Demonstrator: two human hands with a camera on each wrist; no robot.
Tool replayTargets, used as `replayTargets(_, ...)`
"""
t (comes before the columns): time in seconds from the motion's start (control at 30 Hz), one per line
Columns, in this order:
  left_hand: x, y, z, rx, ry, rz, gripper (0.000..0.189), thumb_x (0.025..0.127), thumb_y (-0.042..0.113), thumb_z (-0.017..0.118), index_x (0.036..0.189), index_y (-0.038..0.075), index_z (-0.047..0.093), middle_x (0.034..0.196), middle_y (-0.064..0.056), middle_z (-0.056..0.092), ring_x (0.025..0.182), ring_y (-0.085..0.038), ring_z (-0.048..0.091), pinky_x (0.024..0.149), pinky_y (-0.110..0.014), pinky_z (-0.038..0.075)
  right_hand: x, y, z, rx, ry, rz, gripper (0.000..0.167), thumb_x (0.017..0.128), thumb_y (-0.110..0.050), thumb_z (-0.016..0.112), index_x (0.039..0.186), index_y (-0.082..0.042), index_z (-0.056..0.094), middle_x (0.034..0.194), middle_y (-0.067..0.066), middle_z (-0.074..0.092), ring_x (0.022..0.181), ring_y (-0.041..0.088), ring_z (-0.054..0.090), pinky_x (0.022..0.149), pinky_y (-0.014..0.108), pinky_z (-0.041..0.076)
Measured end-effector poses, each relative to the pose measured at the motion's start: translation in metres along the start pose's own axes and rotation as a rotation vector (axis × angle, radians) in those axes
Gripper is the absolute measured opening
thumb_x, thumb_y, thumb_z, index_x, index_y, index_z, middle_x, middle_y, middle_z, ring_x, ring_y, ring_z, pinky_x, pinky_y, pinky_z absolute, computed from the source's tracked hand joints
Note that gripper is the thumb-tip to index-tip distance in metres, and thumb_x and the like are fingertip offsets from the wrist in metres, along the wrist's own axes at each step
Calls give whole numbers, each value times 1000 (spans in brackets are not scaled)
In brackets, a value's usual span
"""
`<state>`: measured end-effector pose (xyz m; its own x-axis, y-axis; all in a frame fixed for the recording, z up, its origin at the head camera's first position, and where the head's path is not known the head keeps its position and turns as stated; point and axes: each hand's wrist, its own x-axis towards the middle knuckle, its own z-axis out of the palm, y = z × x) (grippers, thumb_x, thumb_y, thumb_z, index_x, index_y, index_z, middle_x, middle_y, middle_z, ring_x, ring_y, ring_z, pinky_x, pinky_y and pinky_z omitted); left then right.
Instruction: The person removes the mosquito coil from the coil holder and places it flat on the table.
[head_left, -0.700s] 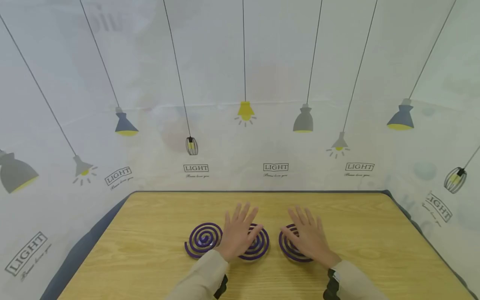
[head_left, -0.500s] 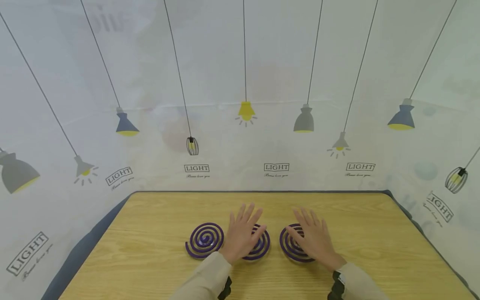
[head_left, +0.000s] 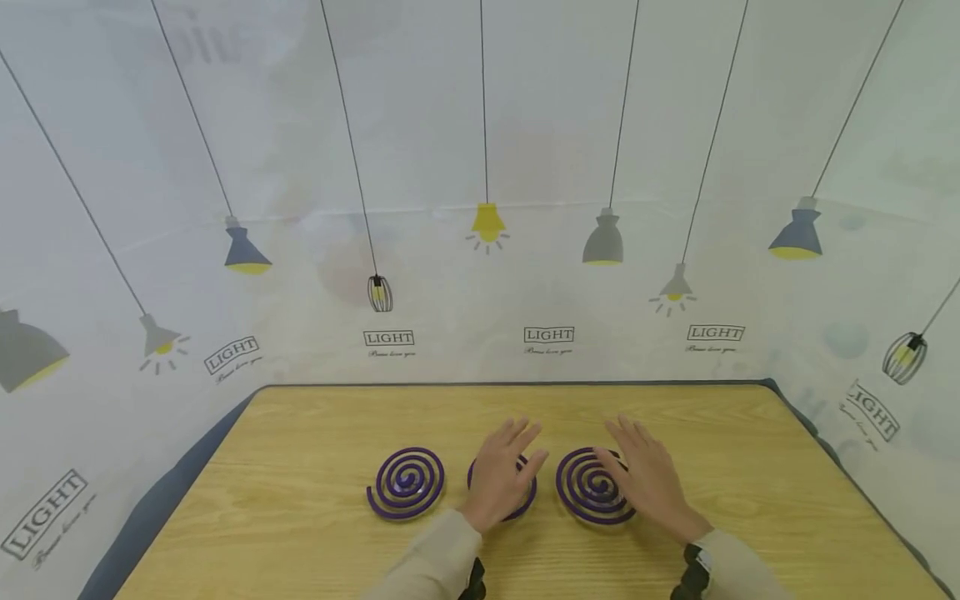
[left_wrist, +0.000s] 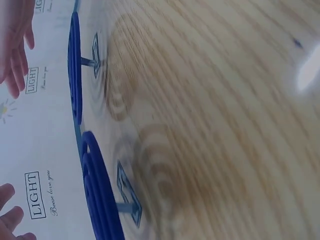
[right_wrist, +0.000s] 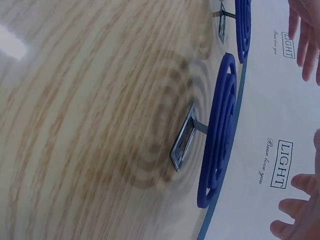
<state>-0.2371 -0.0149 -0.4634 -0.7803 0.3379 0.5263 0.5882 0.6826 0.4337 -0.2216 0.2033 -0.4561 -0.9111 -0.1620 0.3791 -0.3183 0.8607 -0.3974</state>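
Left hand (head_left: 501,481) hovers flat over the level middle coil (head_left: 525,497).

Wooden table (head_left: 300,467), lamp-printed backdrop (head_left: 480,167)

Left hand (head_left: 501,483) slid right and nearer across the middle purple spiral coil (head_left: 501,492), right hand (head_left: 651,483) drifted right, uncovering most of the right-hand coil (head_left: 588,487)

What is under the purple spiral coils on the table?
In the wrist views each purple coil sits raised on a small metal stand resting on the wooden table. The left hand covers most of the middle coil, hiding its centre from above.
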Motion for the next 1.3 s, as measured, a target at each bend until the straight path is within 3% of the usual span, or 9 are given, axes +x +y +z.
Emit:
replayTargets(0.13, 1, 4, 6, -51, 29, -14, 40, 91, 34, 46, 126, 14, 51, 125, -7, 50, 118, -26, 42, 93, -44, 37, 0, 2, -3, 15, 4, -38, 50, 88, -25, 54, 128, 2, 42, 132, 28, 34, 120, 47, 29, 94, 61, 23)
replayTargets(0.27, 2, 9, 11, -95, 30, -67, 40, 90, 35, 49, 124, 16, 52, 118, -6, 54, 109, -24, 48, 87, -41, 43, -1, 4, -5, 23, -16, -60, 52, 85, -20, 59, 127, 4, 42, 131, 29, 35, 118, 48, 30, 94, 60, 25)
replayTargets(0.43, 3, 13, 15, -274, 8, -179, 39, 89, 32, 50, 124, 16, 52, 113, -6, 53, 105, -24, 48, 89, -44, 40, -2, 9, -6, 48, -59, -52, 54, 83, -15, 61, 128, 6, 40, 130, 31, 34, 117, 47, 32, 92, 61, 28)
replayTargets(0.57, 6, 15, 19, -413, 12, -252, 38, 89, 30, 52, 124, 15, 52, 111, -6, 54, 103, -25, 49, 88, -41, 40, -1, 11, -9, 91, -101, -18, 55, 83, -11, 60, 128, 9, 37, 130, 32, 33, 118, 48, 30, 94, 60, 26)
replayTargets(0.73, 6, 18, 24, -496, 15, -304, 36, 88, 27, 54, 122, 15, 53, 109, -6, 54, 103, -28, 49, 85, -41, 42, 0, 16, -11, 150, -148, 39, 55, 83, -8, 59, 128, 10, 35, 128, 33, 36, 117, 48, 31, 95, 59, 24)
replayTargets(0.93, 4, 23, 33, -619, 19, -347, 38, 87, 20, 56, 123, 10, 51, 112, -13, 52, 104, -34, 48, 82, -44, 44, 0, 22, -8, 210, -175, 106, 54, 83, -6, 57, 128, 13, 33, 127, 34, 35, 116, 49, 32, 96, 57, 27)
replayTargets(1.13, 3, 28, 40, -647, 4, -387, 43, 85, 15, 57, 126, 7, 47, 117, -18, 49, 105, -35, 48, 82, -42, 46, -1, 28, -4, 277, -213, 195, 54, 85, -7, 54, 129, 12, 30, 127, 36, 32, 112, 50, 36, 91, 56, 32)
replayTargets(1.3, 0, 29, 45, -599, -23, -365, 43, 85, 17, 57, 126, 8, 48, 121, -15, 49, 109, -34, 47, 87, -43, 43, -3, 33, -2, 328, -245, 258, 56, 88, -12, 53, 132, 9, 26, 127, 38, 30, 108, 51, 39, 86, 55, 39)
